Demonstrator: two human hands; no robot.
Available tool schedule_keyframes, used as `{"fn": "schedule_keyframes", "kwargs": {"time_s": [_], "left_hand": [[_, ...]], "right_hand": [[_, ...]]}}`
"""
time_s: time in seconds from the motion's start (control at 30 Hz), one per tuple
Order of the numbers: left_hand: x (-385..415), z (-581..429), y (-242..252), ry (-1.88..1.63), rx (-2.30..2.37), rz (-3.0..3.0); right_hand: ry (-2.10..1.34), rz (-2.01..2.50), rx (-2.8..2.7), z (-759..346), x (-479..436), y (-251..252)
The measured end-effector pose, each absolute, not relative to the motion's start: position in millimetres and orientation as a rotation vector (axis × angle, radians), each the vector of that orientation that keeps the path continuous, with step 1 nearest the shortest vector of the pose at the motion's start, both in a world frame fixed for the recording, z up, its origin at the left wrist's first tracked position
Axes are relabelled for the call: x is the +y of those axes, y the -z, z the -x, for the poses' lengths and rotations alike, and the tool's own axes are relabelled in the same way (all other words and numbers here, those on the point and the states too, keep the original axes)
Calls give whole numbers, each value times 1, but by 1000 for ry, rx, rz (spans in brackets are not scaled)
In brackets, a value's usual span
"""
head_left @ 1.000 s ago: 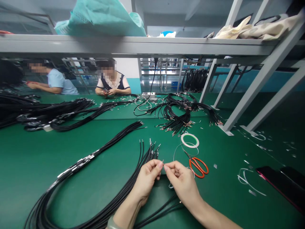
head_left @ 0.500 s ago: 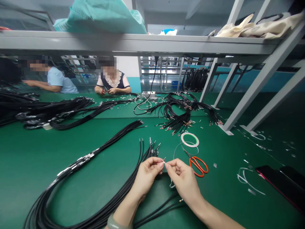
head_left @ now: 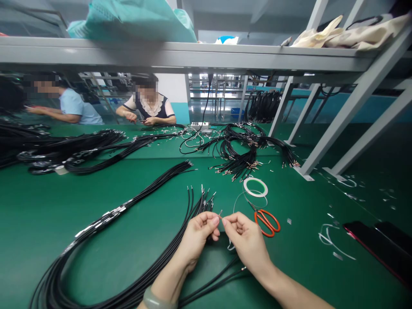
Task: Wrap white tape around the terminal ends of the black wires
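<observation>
Held up over the table [head_left: 112, 257], closer to its near edge than to its far one: a thin cable tip [head_left: 220, 212], clasped between thumb and forefinger of the left hand [head_left: 197, 236], metal end free and pointing up, presumably to leave it exposed yet steady. Close against it, from the other side, the right hand [head_left: 246, 240], also in a narrow pinch, apparently for fine control; too small to tell what lies between those fingertips. Behind the left wrist, a black bundle [head_left: 167, 253] in a wide bend toward the near edge and back up toward the far one, both sets of ends facing the far edge, probably for easy sorting. Below the right hand, a few loose cables [head_left: 210, 285], pale end outward. Just beyond that hand, scissors [head_left: 266, 221], handles toward the near edge, seemingly for a quick grab, with a tape roll [head_left: 246, 188] beside the blades. Nearer to the far edge, a tangled heap [head_left: 243, 165], likely there to spare working room.
</observation>
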State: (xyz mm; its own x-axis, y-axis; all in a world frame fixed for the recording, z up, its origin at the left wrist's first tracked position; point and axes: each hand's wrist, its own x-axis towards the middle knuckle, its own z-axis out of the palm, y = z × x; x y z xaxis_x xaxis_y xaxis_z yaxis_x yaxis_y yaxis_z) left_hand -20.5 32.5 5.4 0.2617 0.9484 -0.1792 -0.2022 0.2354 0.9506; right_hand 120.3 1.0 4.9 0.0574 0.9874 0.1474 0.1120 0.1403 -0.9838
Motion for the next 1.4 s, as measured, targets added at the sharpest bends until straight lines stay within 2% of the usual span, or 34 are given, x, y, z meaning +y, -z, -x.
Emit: {"fn": "schedule_keyframes", "kwargs": {"time_s": [1.07, 1.4], "left_hand": [[28, 19, -9, -920, 803, -874], [35, 25, -6, -821, 1023, -1246]], "right_hand": [[-1257, 1050, -988, -119, 13, 2], [-1203, 1158, -825, -131, 25, 10]]}}
